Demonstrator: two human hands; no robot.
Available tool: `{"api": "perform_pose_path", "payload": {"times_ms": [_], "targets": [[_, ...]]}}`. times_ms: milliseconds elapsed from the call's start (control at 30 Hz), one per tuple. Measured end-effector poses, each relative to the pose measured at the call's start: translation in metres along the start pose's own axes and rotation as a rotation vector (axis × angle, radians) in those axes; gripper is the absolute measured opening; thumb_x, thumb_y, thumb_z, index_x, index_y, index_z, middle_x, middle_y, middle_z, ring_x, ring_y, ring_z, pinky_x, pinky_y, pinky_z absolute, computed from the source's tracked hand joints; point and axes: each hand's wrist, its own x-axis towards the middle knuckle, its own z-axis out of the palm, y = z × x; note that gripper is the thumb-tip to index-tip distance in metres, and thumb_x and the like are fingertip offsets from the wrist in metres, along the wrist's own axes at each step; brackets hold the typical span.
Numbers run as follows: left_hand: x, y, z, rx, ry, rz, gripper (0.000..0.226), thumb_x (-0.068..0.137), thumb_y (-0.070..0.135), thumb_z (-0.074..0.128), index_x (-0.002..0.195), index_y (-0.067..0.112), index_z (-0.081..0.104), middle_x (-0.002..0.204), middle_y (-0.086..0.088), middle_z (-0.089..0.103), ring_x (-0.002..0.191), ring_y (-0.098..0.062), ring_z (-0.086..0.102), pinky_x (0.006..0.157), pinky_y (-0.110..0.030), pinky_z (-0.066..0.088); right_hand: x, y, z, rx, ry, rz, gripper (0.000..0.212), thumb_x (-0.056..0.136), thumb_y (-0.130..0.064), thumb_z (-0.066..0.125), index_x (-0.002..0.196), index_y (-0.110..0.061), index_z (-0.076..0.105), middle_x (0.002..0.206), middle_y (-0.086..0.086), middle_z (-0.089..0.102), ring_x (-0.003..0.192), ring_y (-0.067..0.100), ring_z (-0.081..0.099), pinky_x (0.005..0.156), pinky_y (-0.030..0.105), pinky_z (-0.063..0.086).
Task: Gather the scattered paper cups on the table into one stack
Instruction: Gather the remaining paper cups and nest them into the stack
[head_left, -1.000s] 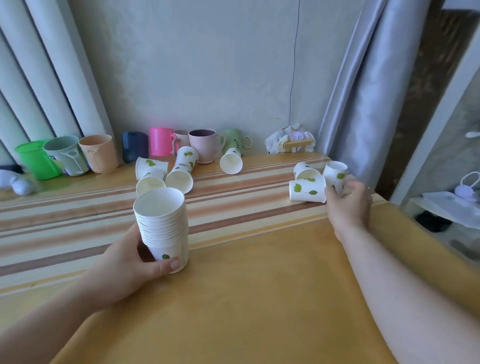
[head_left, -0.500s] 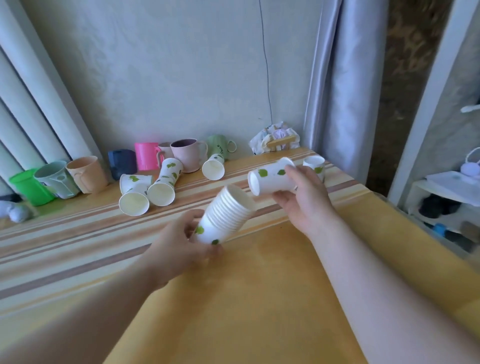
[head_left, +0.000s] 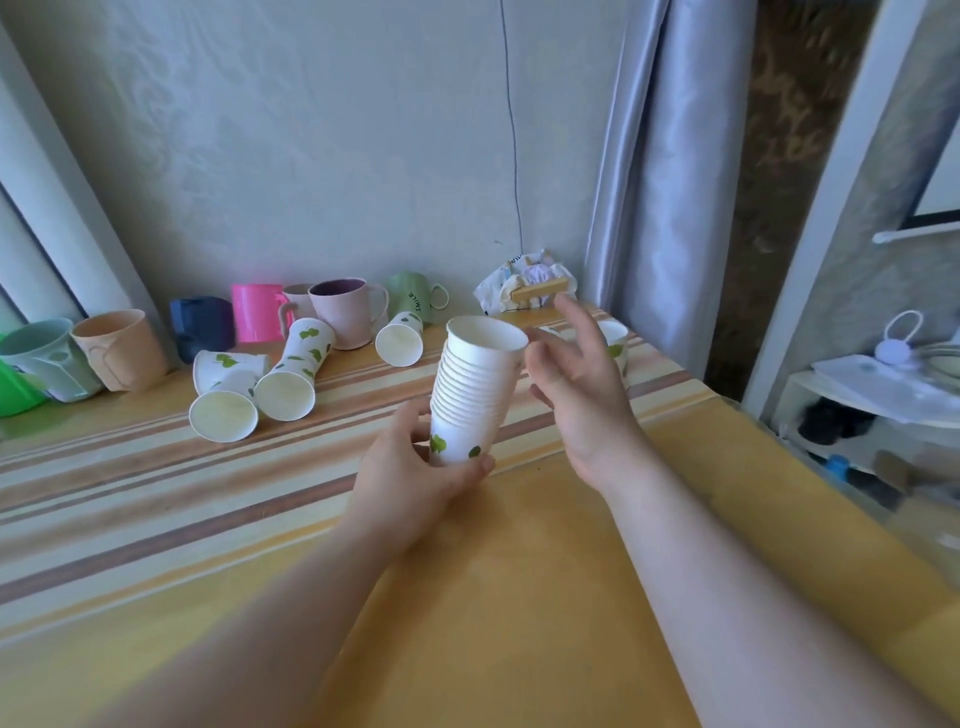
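Stack of paper cups (head_left: 475, 387): tipped toward the right half a second ago, now held nearly upright, gripped at its base by the left hand (head_left: 410, 480); one cup taller.
Single cup: formerly held sideways in the right hand (head_left: 576, 387), now seated as the top cup (head_left: 485, 340) of the stack.
Right hand: formerly closed around that cup, now empty with fingers (head_left: 582, 325) spread, thumb just beside the top rim.

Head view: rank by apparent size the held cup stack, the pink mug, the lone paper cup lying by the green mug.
1. cup stack, largest, though it is nearest the camera, which inflates it.
2. pink mug.
3. lone paper cup, close to the pink mug in apparent size; order unsure.
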Motion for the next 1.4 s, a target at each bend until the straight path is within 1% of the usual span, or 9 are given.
{"api": "perform_pose_path", "payload": {"times_ms": [133,233,433,633,800,900,967,1133,1400], "targets": [[-0.001,-0.001,0.01,0.078,0.046,0.051,0.058,0.071,0.052,0.093,0.115,0.044,0.057,0.108,0.024,0.072,0.093,0.0,0.069,0.081,-0.034,0.057,0.006,0.015,-0.014,-0.177,0.428,0.095,0.039,0.097,-0.033,0.069,0.135,-0.038,0.06,0.135,-0.003,0.064,0.125,0.022,0.062,0.089,0.032,0.05],[-0.002,-0.003,0.008,0.097,0.041,0.046,0.058,0.072,0.055,0.091,0.116,0.042,0.056,0.106,0.026,0.069,0.096,0.004,0.065,0.084,-0.037,0.056,0.03,0.019,-0.035,-0.55,0.576,0.122,0.064,0.092,-0.016,0.068,0.151,-0.034,0.052,0.151,0.006,0.045,0.129,0.03,0.055,0.103,0.039,0.052],[-0.002,-0.007,0.006,0.082,0.016,0.061,0.058,0.073,0.055,0.091,0.114,0.04,0.054,0.106,0.03,0.068,0.095,0.004,0.065,0.077,-0.034,0.052,0.074,0.005,-0.063,-1.412,0.029,0.271,0.092,0.096,-0.033,0.064,0.172,-0.044,0.013,0.181,-0.006,-0.005,0.157,0.047,0.02,0.125,0.053,0.032],[-0.002,-0.008,0.004,0.07,0.0,0.066,0.059,0.07,0.057,0.091,0.112,0.044,0.052,0.112,0.029,0.069,0.097,0.0,0.067,0.073,-0.029,0.052,0.072,-0.015,-0.07,-1.611,-0.003,0.154,0.045,0.096,-0.033,0.062,0.138,-0.032,0.044,0.144,0.003,0.045,0.119,0.041,0.058,0.085,0.046,0.054],[-0.002,-0.007,0.003,0.083,-0.018,0.085,0.059,0.072,0.057,0.091,0.114,0.045,0.051,0.114,0.029,0.068,0.1,-0.005,0.067,0.071,-0.027,0.049,0.044,-0.036,-0.084,-1.644,-0.001,0.39,0.058,0.083,-0.037,0.074,0.127,-0.024,0.039,0.109,0.006,0.057,0.095,0.036,0.065,0.081,0.045,0.061],[-0.003,-0.007,0.003,0.091,-0.017,0.083,0.061,0.072,0.056,0.091,0.117,0.045,0.051,0.117,0.027,0.069,0.103,-0.01,0.068,0.081,-0.036,0.054,0.028,-0.032,-0.097,-1.415,0.135,0.431,0.071,0.082,-0.036,0.077,0.14,-0.025,0.038,0.106,0.003,0.064,0.097,0.034,0.067,0.077,0.042,0.062],[-0.003,-0.007,0.003,0.093,-0.016,0.082,0.061,0.072,0.056,0.091,0.117,0.045,0.051,0.117,0.026,0.069,0.104,-0.012,0.068,0.085,-0.037,0.055,0.024,-0.031,-0.096,-0.929,0.254,0.488,0.073,0.089,-0.023,0.077,0.153,-0.023,0.044,0.121,-0.001,0.065,0.1,0.028,0.067,0.07,0.034,0.054],[-0.003,-0.008,0.004,0.093,-0.012,0.086,0.06,0.072,0.056,0.091,0.116,0.045,0.051,0.115,0.025,0.069,0.105,-0.012,0.067,0.081,-0.035,0.052,0.021,-0.042,-0.052,0.117,0.198,0.354,0.039,0.101,-0.001,0.063,0.131,-0.025,0.059,0.106,0.005,0.078,0.079,0.02,0.078,0.079,0.037,0.054],[-0.002,-0.009,0.004,0.093,0.008,0.085,0.062,0.072,0.058,0.09,0.12,0.046,0.052,0.112,0.025,0.068,0.102,-0.011,0.067,0.08,-0.034,0.052,0.015,-0.035,0.013,-0.091,-0.143,0.045,0.08,0.065,-0.004,0.076,0.135,-0.038,0.061,0.134,0.004,0.07,0.113,0.019,0.067,0.08,0.029,0.058]]}}
